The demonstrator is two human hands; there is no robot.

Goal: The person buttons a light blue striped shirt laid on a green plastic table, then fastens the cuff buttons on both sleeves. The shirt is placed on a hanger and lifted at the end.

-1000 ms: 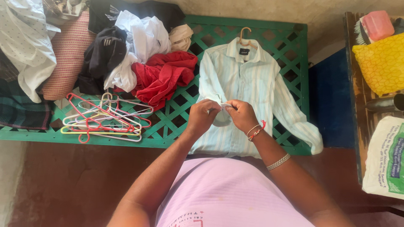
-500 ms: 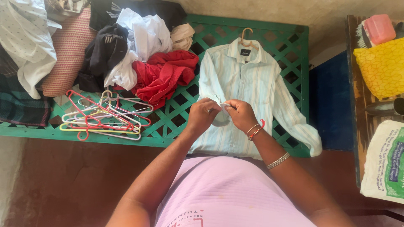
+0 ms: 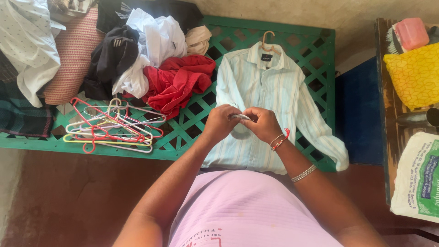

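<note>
The pale striped shirt is lying flat on the green lattice bed frame, on a wooden hanger whose hook is poking out past the collar at the far side, and both hands are working at one small spot on its front. The left hand and right hand are pressed close together over the middle of the shirt, fingertips pinching a little fold of the light fabric between them. Compared with half a second ago the hands are sitting a touch nearer to each other and slightly lower on the fabric, and the white bit held between them is looking smaller and more tucked in, so the pinching is tightening rather than letting go; it reads as fine work along the front opening, though whether a button is involved is too small to tell. The shirt itself is not shifting, its right sleeve trailing off towards the near right corner. To the left, a red garment is heaped just beside the shirt, with white and dark clothes piled further left, and a tangle of coloured wire hangers is lying on the near left part of the frame. On the right, a yellow bag and a pink box are sitting on a wooden tabletop.
</note>
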